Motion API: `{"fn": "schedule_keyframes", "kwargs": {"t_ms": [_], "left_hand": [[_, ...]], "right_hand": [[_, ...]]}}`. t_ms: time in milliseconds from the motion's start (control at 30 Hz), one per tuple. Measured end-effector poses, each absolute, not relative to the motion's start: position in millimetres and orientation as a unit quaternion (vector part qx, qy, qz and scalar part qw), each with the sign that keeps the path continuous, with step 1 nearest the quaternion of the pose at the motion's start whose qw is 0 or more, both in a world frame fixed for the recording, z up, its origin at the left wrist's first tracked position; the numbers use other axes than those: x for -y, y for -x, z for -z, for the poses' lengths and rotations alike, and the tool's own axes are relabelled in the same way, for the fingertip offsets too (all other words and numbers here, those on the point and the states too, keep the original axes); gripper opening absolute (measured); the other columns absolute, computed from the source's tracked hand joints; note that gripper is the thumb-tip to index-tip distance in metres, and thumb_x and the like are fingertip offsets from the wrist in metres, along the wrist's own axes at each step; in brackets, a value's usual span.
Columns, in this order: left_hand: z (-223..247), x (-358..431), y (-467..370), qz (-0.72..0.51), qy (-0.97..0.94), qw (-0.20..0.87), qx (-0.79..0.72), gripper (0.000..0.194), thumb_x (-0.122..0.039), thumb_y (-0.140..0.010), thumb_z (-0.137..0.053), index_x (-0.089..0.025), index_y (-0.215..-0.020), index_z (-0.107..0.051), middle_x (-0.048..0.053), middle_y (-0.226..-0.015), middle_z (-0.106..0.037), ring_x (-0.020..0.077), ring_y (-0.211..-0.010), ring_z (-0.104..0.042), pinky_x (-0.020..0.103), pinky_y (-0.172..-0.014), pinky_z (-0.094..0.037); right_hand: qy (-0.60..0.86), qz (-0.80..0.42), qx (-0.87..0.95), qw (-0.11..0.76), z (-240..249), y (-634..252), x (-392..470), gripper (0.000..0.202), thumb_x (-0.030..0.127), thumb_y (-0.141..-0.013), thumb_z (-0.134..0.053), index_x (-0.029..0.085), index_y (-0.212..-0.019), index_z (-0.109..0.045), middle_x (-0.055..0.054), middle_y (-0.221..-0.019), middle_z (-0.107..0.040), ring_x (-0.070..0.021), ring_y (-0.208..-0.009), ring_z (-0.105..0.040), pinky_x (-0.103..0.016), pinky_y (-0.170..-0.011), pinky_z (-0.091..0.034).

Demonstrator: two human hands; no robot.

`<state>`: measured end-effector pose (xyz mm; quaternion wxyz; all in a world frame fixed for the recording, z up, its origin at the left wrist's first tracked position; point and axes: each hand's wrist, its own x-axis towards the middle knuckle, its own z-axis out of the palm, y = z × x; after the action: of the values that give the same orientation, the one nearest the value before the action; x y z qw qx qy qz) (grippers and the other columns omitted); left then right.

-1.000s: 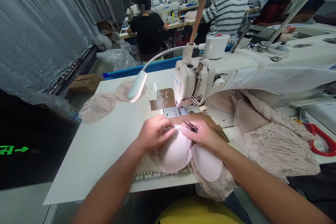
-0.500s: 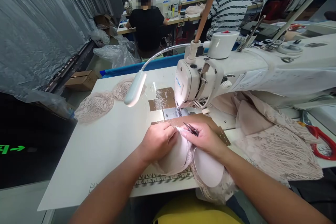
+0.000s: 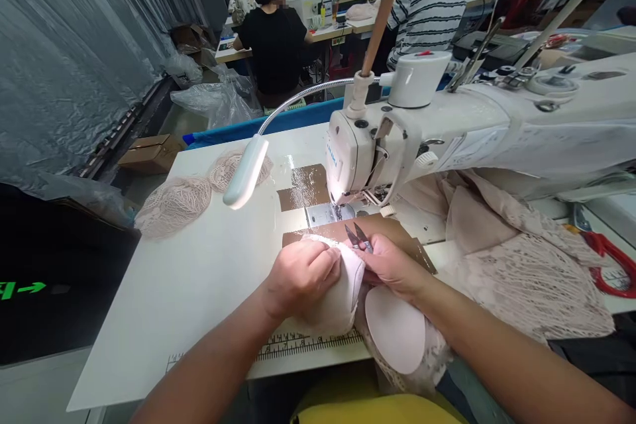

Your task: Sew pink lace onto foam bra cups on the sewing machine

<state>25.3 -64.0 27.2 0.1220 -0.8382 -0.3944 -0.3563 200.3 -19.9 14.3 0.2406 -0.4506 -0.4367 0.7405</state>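
Two-handed: pinching bra (image 3: 342,311) with left hand (image 3: 302,271), clasping snips (image 3: 365,242) with right hand (image 3: 393,263). Likely soft, light — grip by far edge.

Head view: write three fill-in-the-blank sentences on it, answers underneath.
1. The left hand grips the pale garment, while the small snips are in the ____ hand.
2. The scissors lying at the far right have a ____ handle.
3. The lettering on the nearest sewing machine reads ____.
Missing words: right; red; JUKI.
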Motion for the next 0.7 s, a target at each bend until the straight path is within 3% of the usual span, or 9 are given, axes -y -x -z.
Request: {"fn": "schedule_keyframes", "kwargs": {"t_ms": [133,367,700], "left_hand": [[-25.4,65.1,-27.3,0.354,0.845,0.138,0.377,0.008,-0.009,-0.086,-0.056,-0.014,-0.08,-0.057,0.001,-0.062,-0.056,0.0115,-0.053,-0.048,0.024,-0.053,-0.042],[-24.9,68.0,-23.6,0.358,0.85,0.175,0.344,0.009,-0.009,-0.082,-0.06,-0.012,-0.09,-0.057,0.002,-0.063,-0.059,0.012,-0.053,-0.047,0.027,-0.049,-0.038],[-20.1,71.0,-17.2,0.373,0.855,0.167,0.319,0.024,-0.008,-0.079,-0.063,-0.01,-0.102,-0.056,0.004,-0.069,-0.061,0.0132,-0.056,-0.048,0.028,-0.049,-0.035]], "right_hand": [[0.415,-0.723,0.487,0.26,-13.1,-197.2,19.7,0.039,0.043,-0.056,-0.079,0.015,-0.068,-0.054,0.003,-0.06,-0.047,-0.0084,-0.055,-0.038,-0.021,-0.049,-0.03],[0.384,-0.632,0.605,0.295,-12.3,-205.1,18.1,0.025,0.039,-0.081,-0.057,0.016,-0.071,-0.053,0.002,-0.066,-0.043,-0.0099,-0.06,-0.038,-0.023,-0.054,-0.032],[0.394,-0.501,0.71,0.299,-13.7,-211.2,16.4,0.023,0.032,-0.087,-0.047,0.019,-0.069,-0.048,0.003,-0.064,-0.043,-0.0111,-0.061,-0.039,-0.024,-0.057,-0.032]]}}
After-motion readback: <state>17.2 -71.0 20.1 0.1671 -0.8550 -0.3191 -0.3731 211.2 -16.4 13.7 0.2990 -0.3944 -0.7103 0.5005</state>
